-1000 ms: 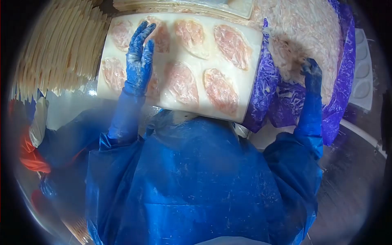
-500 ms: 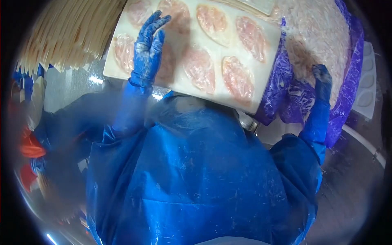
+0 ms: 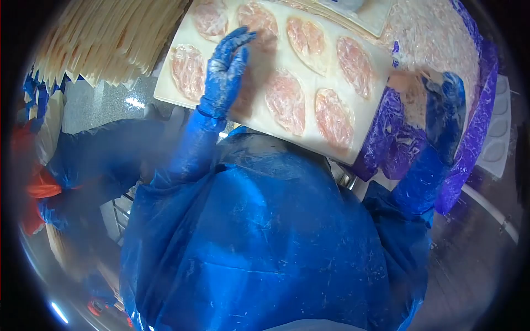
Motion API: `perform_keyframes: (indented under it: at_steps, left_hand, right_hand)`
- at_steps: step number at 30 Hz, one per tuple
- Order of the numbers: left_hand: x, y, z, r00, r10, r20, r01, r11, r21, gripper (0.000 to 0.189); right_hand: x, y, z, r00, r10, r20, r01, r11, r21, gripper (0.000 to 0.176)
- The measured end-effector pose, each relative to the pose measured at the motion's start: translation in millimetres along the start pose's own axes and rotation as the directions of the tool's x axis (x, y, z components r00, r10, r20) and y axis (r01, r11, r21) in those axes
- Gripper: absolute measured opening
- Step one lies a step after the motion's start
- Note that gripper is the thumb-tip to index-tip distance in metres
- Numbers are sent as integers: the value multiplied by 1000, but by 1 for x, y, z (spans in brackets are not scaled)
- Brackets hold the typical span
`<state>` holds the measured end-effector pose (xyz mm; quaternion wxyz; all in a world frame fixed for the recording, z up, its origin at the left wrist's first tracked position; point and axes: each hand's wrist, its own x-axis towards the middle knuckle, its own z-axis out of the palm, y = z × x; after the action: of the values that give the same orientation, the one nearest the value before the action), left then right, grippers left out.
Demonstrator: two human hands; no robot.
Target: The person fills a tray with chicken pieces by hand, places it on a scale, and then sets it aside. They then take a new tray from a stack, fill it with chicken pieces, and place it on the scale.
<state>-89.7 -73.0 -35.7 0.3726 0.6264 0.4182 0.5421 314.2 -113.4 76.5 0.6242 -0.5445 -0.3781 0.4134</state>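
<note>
My left hand (image 3: 225, 69), in a wet blue glove, lies over a white board (image 3: 259, 118) with its fingers stretched out and holds nothing. Several leaf-shaped patches of pale pink raw meat (image 3: 285, 102) sit in rows on that board; the hand partly covers some of them. At the right, my right hand (image 3: 445, 94), also gloved in blue, is at the near edge of a heap of shredded raw meat (image 3: 436, 36). Its fingers are curled and appear closed on some of the meat, though shadow and blur hide the fingertips.
Purple plastic sheeting (image 3: 476, 129) lines the meat heap. Many thin boards (image 3: 110, 41) stand stacked at the upper left. More boards (image 3: 370, 19) lie behind the white one. A white tray with oval hollows (image 3: 494, 132) is far right. Another person's sleeve (image 3: 102, 146) reaches in from the left.
The view has shifted, so the board appears farther right and lower. My right hand has turned and moved up at the meat heap. The other person's arm reaches nearer the board.
</note>
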Motion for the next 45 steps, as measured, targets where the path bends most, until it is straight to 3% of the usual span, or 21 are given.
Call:
perform_keyframes:
  at_steps: [1,4,7,9,13,15,19,21,22,25,27,28,29,31,32,34,36,38,40,42,45]
  left_hand:
    - [4,5,10,1000,-22,9,23,987,-160,28]
    - [14,15,40,1000,-3,27,8,982,-189,29]
    - [24,16,32,997,69,-44,-72,995,-72,30]
    - [22,14,22,991,104,-83,-100,994,48,30]
    - [6,6,33,997,-49,-64,43,996,-82,29]
    - [12,15,49,970,44,238,-109,958,267,30]
    - [30,-5,75,888,127,441,-373,758,534,31]
    - [37,-8,78,869,88,487,-398,708,583,32]
    - [39,-4,77,866,83,493,-398,710,581,32]
    - [55,0,68,852,-74,518,-280,772,571,33]
    - [55,-16,58,868,-228,441,82,942,326,34]
    - [57,-14,52,804,-332,494,318,941,116,35]
    - [61,-4,49,806,-331,491,316,942,115,35]
    - [61,18,44,757,-417,502,494,869,-23,34]
    - [56,22,44,758,-417,502,492,870,-21,34]
    - [47,32,46,704,-533,469,706,596,-383,43]
    - [48,52,58,742,-457,490,644,688,-334,43]
    - [51,49,66,773,-292,563,529,787,-318,39]
    - [51,40,61,761,-346,549,561,775,-290,40]
    - [48,36,57,744,-398,537,595,760,-261,42]
    - [44,34,48,720,-447,531,669,649,-361,37]
  right_hand:
    - [-2,2,17,1000,-1,4,1,1000,2,39]
    - [-1,17,66,976,14,217,-49,986,158,35]
    - [-9,63,75,858,-64,510,92,995,-30,28]
    - [-21,98,60,842,275,464,84,783,-617,18]
    - [-34,87,66,835,101,541,298,743,-599,16]
    - [-31,79,73,894,21,448,332,640,-693,16]
    - [-28,73,115,901,-156,405,428,471,-771,20]
    - [-22,104,127,725,-373,579,684,290,-670,25]
    - [-22,110,135,794,-160,586,607,208,-767,30]
    - [-12,119,120,758,-175,629,641,379,-667,32]
    - [-10,126,109,742,-272,612,661,450,-601,27]
    - [-10,115,107,816,-62,574,455,681,-573,24]
    - [-10,101,107,817,163,554,190,831,-523,22]
    - [-7,81,107,790,205,577,151,849,-507,18]
    - [-3,81,104,759,271,592,-10,914,-406,18]
    - [-7,77,109,720,329,612,-175,938,-298,18]
    - [-23,75,124,884,300,359,-252,952,-173,15]
    - [-26,70,126,874,323,364,-260,942,-212,15]
    - [-21,77,119,864,345,366,-267,931,-249,15]
    - [-7,101,94,728,298,617,-310,946,-92,21]
    - [-21,76,97,857,325,400,-289,946,-149,24]
